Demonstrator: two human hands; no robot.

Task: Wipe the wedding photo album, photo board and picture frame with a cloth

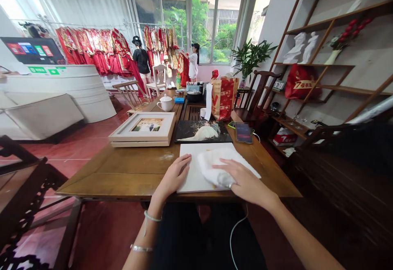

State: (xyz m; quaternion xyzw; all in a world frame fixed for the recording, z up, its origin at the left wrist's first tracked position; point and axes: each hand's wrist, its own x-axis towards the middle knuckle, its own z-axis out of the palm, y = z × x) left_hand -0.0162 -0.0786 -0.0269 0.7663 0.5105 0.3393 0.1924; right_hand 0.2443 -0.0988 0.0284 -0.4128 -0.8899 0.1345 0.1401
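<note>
A white flat board (196,171) lies at the near edge of the wooden table (129,171). My left hand (173,176) rests on its left edge with fingers stretched flat, holding nothing. My right hand (244,180) presses flat on a white cloth (215,165) that lies on the board, its fingers spread over the cloth.
On the table beyond are a framed picture (144,127), a dark picture panel (202,131), a phone (244,132), a white teapot (166,103) and a red bag (224,97). Two people stand by racks of red garments (92,48). Dark chairs flank me; wooden shelves (322,65) stand at right.
</note>
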